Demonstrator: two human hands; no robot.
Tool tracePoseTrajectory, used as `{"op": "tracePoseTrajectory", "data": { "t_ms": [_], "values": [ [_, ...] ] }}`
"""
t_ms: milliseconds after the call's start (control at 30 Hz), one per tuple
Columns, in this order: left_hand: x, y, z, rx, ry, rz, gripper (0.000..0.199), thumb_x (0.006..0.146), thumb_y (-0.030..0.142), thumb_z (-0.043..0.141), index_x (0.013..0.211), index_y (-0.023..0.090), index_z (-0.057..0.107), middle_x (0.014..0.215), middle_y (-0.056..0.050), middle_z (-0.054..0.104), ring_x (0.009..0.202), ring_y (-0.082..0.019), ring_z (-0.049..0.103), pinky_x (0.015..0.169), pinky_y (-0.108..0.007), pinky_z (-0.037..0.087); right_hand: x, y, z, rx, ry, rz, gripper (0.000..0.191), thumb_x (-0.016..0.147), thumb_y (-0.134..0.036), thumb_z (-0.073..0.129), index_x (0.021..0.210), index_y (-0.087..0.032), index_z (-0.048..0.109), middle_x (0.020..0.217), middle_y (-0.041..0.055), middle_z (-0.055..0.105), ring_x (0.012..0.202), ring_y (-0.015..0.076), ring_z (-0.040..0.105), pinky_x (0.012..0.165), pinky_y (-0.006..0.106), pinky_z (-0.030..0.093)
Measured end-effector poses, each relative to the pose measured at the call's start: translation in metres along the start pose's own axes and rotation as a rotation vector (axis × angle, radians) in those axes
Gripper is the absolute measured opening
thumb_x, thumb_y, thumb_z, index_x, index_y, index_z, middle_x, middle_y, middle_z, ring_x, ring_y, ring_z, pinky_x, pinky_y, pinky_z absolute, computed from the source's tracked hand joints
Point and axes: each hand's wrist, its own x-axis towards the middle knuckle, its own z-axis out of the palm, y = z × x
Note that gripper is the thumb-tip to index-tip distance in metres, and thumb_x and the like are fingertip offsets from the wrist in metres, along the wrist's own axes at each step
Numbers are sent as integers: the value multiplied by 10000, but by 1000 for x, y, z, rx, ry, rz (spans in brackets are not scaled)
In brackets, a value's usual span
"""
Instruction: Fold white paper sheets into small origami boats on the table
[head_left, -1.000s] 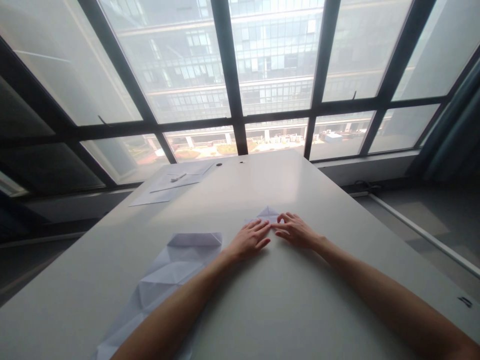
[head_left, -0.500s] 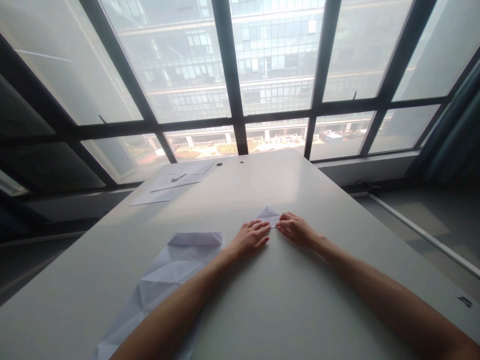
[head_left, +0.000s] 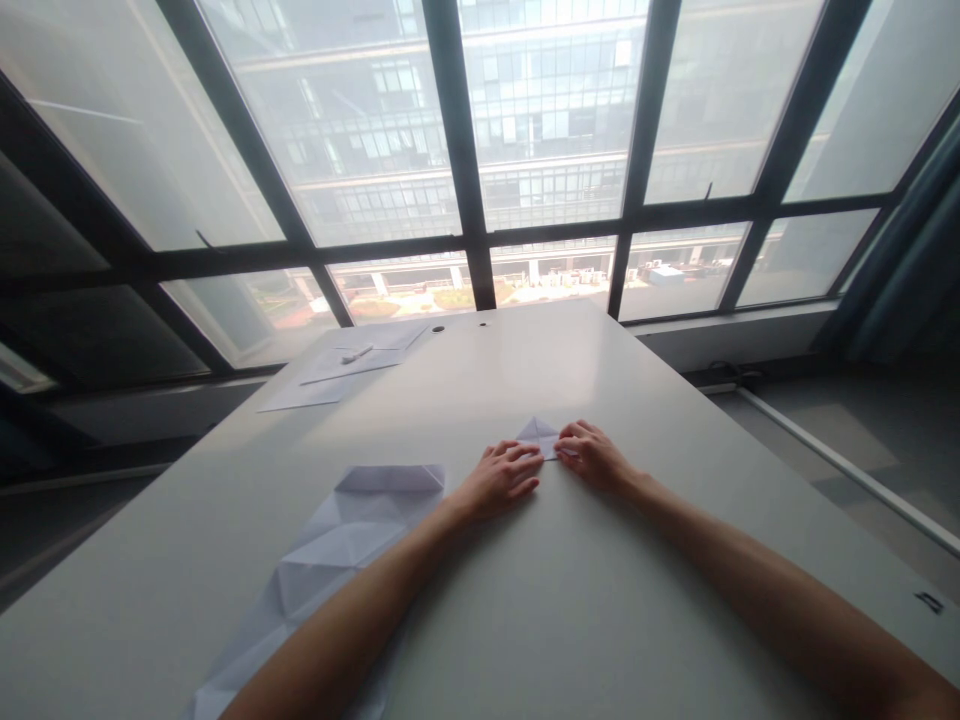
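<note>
A small folded piece of white paper (head_left: 538, 430) lies on the white table, its pointed tip turned away from me. My left hand (head_left: 504, 473) rests on its left and near side, fingers stretched out and slightly apart. At the right corner, my right hand (head_left: 589, 450) has its fingers curled and pinched on the paper's edge. The fingers of both hands cover parts of the paper, so its full outline is hidden. To the left, partly under my left forearm, is a larger creased sheet of paper (head_left: 341, 540).
Flat sheets of paper (head_left: 315, 390) lie at the table's far left, with a small white pen-like object (head_left: 357, 354) on top. Cable holes (head_left: 438, 329) sit near the far edge of the table (head_left: 570, 600). Large windows stand beyond. A dark clip-like item (head_left: 930, 602) is at the right edge.
The folded paper and both hands have shifted very slightly towards me. The far tip of the paper shows a little lower, and my right hand keeps its pinch.
</note>
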Motion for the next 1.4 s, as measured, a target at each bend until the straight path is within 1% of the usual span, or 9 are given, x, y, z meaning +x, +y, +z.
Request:
{"op": "tracePoseTrajectory", "data": {
  "t_ms": [300, 400, 533, 633, 800, 1000, 1100, 1233, 1400],
  "values": [
    [0, 1, -1, 33, -3, 3, 408, 966, 363, 568, 1374, 359, 561, 1429, -14, 554, 1296, -281, 455, 1077, -447, 379, 0, 0, -1, 3, -32, 39, 144, 930, -199, 610, 927, -233, 750, 1008, 68, 685, 988, 221, 575, 872, 333, 458],
    [-1, 1, 0, 30, -9, 4, 406, 967, 362, 567, 1373, 353, 559, 1432, -14, 552, 1299, -283, 448, 1076, -455, 372, 0, -1, -1, -27, -44, 71, 149, 935, -216, 608, 994, -229, 744, 1032, 66, 686, 1003, 224, 571, 908, 347, 434],
    [-1, 1, 0, 26, -12, 7, 403, 966, 356, 569, 1369, 348, 562, 1442, -19, 543, 1307, -287, 440, 1074, -458, 367, 0, 0, -2, -112, 13, 219, 211, 976, -269, 547, 1088, -201, 712, 1075, 93, 676, 1051, 239, 552, 942, 357, 408],
    [-1, 1, -1, 23, -9, 10, 404, 963, 350, 572, 1367, 343, 562, 1447, -22, 539, 1303, -290, 445, 1069, -458, 372, 0, 4, -2, -161, 35, 339, 251, 998, -312, 505, 1093, -183, 698, 1065, 110, 669, 1045, 244, 554, 930, 342, 410],
    [-1, 1, -1, 19, -13, 26, 405, 960, 349, 575, 1365, 334, 565, 1447, -28, 540, 1305, -290, 445, 1071, -455, 372, -1, 3, -3, -217, -9, 411, 273, 1000, -363, 494, 1011, -186, 701, 1020, 108, 664, 1003, 250, 580, 866, 321, 420],
    [-1, 0, -1, 24, -32, 24, 400, 960, 351, 576, 1360, 340, 572, 1457, -19, 532, 1309, -291, 438, 1072, -457, 371, 2, -5, -3, -236, -76, 545, 301, 1018, -372, 438, 1004, -182, 671, 1024, 114, 667, 910, 219, 631, 793, 301, 417],
    [-1, 1, -1, 22, -32, 23, 403, 959, 351, 580, 1362, 345, 572, 1455, -16, 536, 1307, -288, 440, 1078, -456, 368, 2, -6, -2, -227, -97, 568, 302, 1018, -383, 436, 1003, -176, 656, 1009, 114, 683, 922, 218, 640, 790, 295, 413],
    [-1, 1, -1, 20, -32, 24, 400, 964, 350, 572, 1365, 349, 572, 1451, -17, 540, 1309, -283, 441, 1078, -453, 370, 3, -5, -1, -179, -80, 581, 281, 996, -395, 483, 958, -165, 640, 986, 114, 684, 936, 228, 634, 802, 300, 413],
    [-1, 1, -1, 24, -30, 19, 402, 966, 333, 569, 1367, 352, 571, 1449, -17, 542, 1310, -276, 440, 1079, -442, 372, 2, -2, 0, -117, -48, 546, 237, 936, -407, 577, 921, -175, 628, 997, 105, 668, 971, 230, 615, 824, 295, 410]
  ]
}}
